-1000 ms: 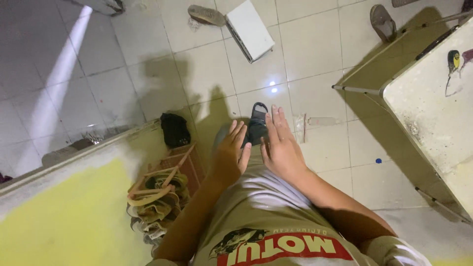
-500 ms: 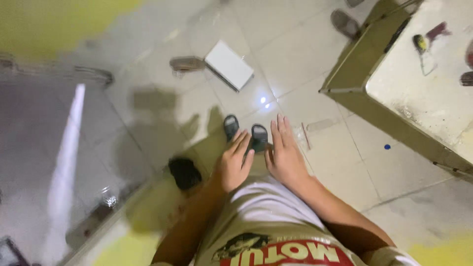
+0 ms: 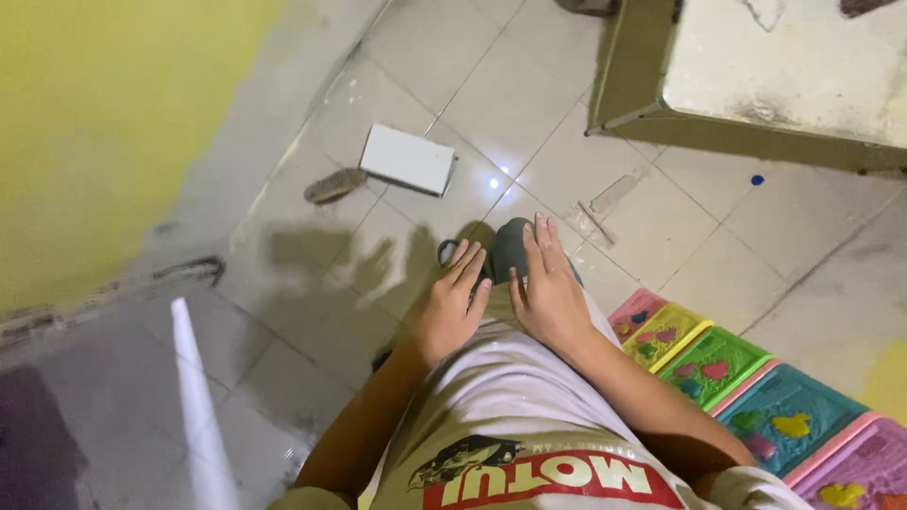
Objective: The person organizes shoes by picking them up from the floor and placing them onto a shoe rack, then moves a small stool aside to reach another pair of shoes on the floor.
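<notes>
My left hand (image 3: 452, 307) and my right hand (image 3: 547, 288) lie flat side by side against the front of my pale shirt (image 3: 510, 397), fingers stretched out and slightly apart. Neither hand holds anything. Just past the fingertips a dark sandal (image 3: 505, 250) shows on the tiled floor (image 3: 529, 104); part of it is hidden by my hands.
A white rectangular box (image 3: 408, 159) lies on the tiles ahead, with a brown sandal (image 3: 333, 185) beside it. A worn table (image 3: 784, 66) stands at the top right. Colourful foam mats (image 3: 756, 387) lie at the lower right. A yellow wall (image 3: 113, 123) fills the left.
The view has swung to the right: the yellow wall now fills the left, the foam mats have come into sight. My hands keep the same flat pose on my shirt.
</notes>
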